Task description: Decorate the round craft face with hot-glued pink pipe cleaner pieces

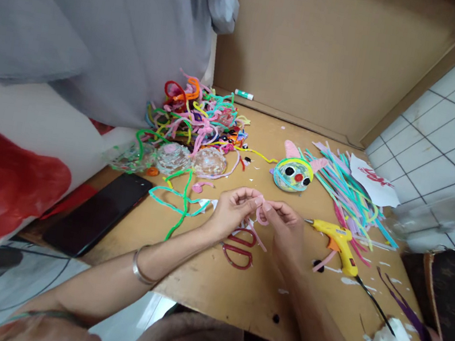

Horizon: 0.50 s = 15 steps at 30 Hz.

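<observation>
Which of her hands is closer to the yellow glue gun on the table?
Right. The right hand is just beside the glue gun, to its left; the left hand is farther off, beyond the right one.

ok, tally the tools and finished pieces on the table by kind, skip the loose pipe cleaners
Glue gun: 1
Scissors: 1
Glue stick: 1
Phone: 1
Clear glittery domes: 3
Craft face with ears: 1
Total: 8
Both hands, left hand and right hand, pinch a pink pipe cleaner.
</observation>
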Tool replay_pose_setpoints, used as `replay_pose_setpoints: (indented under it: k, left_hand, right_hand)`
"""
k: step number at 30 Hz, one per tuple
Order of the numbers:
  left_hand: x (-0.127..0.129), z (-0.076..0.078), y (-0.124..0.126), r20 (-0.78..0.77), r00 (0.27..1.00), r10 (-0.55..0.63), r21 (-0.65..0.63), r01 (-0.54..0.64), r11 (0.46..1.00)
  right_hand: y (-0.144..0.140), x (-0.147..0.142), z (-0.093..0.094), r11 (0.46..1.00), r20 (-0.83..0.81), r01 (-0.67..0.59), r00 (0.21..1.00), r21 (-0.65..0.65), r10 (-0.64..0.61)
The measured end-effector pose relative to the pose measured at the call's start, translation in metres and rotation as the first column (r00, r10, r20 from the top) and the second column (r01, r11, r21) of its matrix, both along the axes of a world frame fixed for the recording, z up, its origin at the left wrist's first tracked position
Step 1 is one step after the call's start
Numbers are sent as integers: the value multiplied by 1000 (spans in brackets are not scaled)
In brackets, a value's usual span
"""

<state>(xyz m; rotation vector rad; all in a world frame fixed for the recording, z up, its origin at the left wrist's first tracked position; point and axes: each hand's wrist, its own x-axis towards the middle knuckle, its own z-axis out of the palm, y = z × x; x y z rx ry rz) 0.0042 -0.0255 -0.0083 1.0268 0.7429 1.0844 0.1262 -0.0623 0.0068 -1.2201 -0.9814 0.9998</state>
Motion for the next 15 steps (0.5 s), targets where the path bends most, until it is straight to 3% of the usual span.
replay_pose_setpoints:
  k: [4,9,15]
  left_hand:
    - [-2,1,0,-98,993,-72,100,82,992]
    - [-2,3,-2,-134,981,-142,172,164,971]
    - [-2,2,-4,-250,967,-52,228,111,967]
  right_hand:
    - [2,10,1,1000,164,14,986,20,-17]
    - [4,15,3,998,244,-5,970,58,-9]
    - [6,19,5,994,259,-109,959,-22,111]
